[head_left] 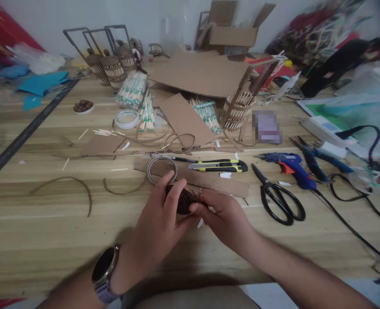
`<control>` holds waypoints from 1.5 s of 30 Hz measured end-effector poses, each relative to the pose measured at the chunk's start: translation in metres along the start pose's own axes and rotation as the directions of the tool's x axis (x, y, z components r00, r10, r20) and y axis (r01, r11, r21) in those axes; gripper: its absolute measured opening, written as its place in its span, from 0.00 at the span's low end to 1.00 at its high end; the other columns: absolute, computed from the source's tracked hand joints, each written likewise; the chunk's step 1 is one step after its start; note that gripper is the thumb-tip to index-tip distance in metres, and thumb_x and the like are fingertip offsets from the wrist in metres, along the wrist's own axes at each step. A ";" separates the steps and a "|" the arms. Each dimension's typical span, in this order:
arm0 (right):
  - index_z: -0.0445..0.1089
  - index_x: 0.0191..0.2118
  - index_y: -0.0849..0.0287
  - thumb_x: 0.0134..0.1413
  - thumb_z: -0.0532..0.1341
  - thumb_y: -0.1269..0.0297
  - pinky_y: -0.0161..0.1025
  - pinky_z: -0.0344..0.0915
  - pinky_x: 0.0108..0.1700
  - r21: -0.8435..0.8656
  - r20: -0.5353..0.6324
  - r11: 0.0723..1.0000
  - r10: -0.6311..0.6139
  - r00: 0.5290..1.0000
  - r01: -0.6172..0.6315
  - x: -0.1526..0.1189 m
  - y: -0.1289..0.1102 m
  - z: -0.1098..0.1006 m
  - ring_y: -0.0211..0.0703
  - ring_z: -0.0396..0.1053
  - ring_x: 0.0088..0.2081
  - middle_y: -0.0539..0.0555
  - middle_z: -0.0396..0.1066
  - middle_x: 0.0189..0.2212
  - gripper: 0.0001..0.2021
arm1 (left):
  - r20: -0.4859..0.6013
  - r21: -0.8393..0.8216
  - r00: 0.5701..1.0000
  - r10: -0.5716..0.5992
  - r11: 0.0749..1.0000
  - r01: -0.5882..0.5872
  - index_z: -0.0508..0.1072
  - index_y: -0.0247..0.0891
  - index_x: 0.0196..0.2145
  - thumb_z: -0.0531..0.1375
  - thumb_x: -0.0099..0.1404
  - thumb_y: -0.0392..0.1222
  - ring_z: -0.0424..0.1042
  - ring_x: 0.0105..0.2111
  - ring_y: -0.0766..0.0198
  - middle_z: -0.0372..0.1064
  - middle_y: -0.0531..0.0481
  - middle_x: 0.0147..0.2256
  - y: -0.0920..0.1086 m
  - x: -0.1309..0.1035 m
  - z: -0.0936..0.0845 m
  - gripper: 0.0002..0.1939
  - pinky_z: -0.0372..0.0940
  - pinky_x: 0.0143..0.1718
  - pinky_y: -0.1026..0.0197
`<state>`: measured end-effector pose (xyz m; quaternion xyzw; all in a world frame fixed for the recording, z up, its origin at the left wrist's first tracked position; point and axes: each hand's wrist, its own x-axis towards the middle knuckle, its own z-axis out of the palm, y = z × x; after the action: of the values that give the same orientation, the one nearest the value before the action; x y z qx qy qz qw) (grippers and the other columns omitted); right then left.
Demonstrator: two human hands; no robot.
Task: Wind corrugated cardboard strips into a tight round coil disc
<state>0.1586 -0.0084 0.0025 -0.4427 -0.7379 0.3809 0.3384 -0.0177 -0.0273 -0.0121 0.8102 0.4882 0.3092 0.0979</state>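
Note:
A dark brown round piece [183, 201] with a rough, patterned surface is held low over the front of the table. My left hand [159, 214] is closed around its left side, the fingers hiding part of it. At its right edge, my right hand [227, 214] is closed in a pinch with thumb and fingertips. Just beyond my left fingers lies a roll of tape [149, 171]. Behind both hands are a flat cardboard strip [222, 182] and a yellow-and-black utility knife [222, 166] with its blade out.
Black-handled scissors [278, 195], a blue glue gun [288, 165] with its cord, and pliers [318, 163] lie to the right. Farther back are bundled sticks [206, 113], a stick-sided bucket [236, 111], cardboard sheets [199, 73] and white tape [126, 119]. Several finished buckets [113, 71] stand back left.

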 end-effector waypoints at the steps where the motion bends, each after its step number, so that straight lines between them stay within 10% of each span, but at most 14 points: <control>1: 0.56 0.21 0.56 0.67 0.56 0.58 0.32 0.55 0.24 0.003 -0.005 1.000 -0.018 1.000 0.018 0.000 0.000 0.000 0.35 0.58 0.22 0.46 0.59 0.19 0.21 | 0.007 -0.011 1.000 0.001 1.000 -0.001 0.53 0.38 0.61 0.59 0.69 0.41 0.61 0.62 0.40 0.54 0.27 0.61 0.000 0.000 -0.001 0.27 0.65 0.57 0.36; 11: 0.68 0.24 0.59 0.67 0.51 0.43 0.33 0.59 0.27 -0.019 0.100 0.980 -0.194 0.976 0.196 0.002 -0.004 -0.008 0.37 0.64 0.25 0.49 0.64 0.21 0.28 | 0.060 -0.177 0.998 -0.021 0.984 0.031 0.61 0.42 0.57 0.64 0.65 0.43 0.60 0.63 0.41 0.55 0.33 0.63 -0.007 0.005 -0.018 0.25 0.63 0.59 0.39; 19: 0.76 0.45 0.61 0.64 0.59 0.71 0.37 0.67 0.38 -0.378 0.223 0.911 -0.081 0.971 0.163 0.034 0.008 -0.017 0.45 0.74 0.38 0.57 0.75 0.38 0.09 | 0.082 -0.395 0.957 -0.279 0.872 0.288 0.65 0.45 0.53 0.63 0.61 0.38 0.61 0.63 0.48 0.59 0.41 0.63 -0.024 0.016 -0.036 0.23 0.65 0.58 0.47; 28: 0.75 0.44 0.60 0.61 0.62 0.71 0.40 0.64 0.41 -0.594 0.401 0.729 -0.098 0.911 0.340 0.074 0.013 0.019 0.47 0.68 0.41 0.58 0.70 0.42 0.07 | 0.312 -0.411 0.919 -0.241 0.838 0.360 0.63 0.42 0.58 0.62 0.56 0.39 0.73 0.51 0.51 0.69 0.42 0.55 -0.023 0.020 -0.046 0.31 0.70 0.52 0.49; 35: 0.73 0.45 0.57 0.57 0.57 0.80 0.38 0.63 0.38 -0.664 0.208 0.683 -0.221 0.953 0.304 0.046 0.024 -0.008 0.45 0.67 0.38 0.57 0.68 0.44 0.15 | 0.536 -0.293 0.844 -0.013 0.935 0.200 0.65 0.40 0.56 0.69 0.48 0.44 0.55 0.66 0.37 0.45 0.35 0.70 -0.026 0.018 -0.056 0.37 0.59 0.61 0.37; 39: 0.74 0.43 0.54 0.62 0.57 0.75 0.39 0.65 0.40 -0.609 0.108 0.707 -0.374 0.921 0.358 0.024 0.029 -0.013 0.45 0.67 0.39 0.55 0.69 0.43 0.11 | 0.621 -0.256 0.781 0.061 0.958 0.129 0.66 0.37 0.56 0.69 0.47 0.43 0.61 0.63 0.37 0.57 0.34 0.65 -0.020 0.018 -0.049 0.38 0.60 0.62 0.39; 45: 0.71 0.52 0.55 0.63 0.61 0.65 0.46 0.71 0.47 -0.382 -0.085 0.865 -0.383 0.920 0.325 0.021 0.036 -0.019 0.50 0.70 0.47 0.61 0.69 0.49 0.13 | 0.525 -0.290 0.846 0.090 0.954 0.078 0.66 0.39 0.56 0.67 0.46 0.41 0.67 0.58 0.42 0.64 0.38 0.61 -0.016 0.017 -0.043 0.37 0.65 0.59 0.41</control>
<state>0.1807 0.0276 -0.0159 -0.3824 -0.8347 0.1341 0.3729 -0.0500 -0.0112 0.0216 0.8411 0.3865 0.1430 0.3502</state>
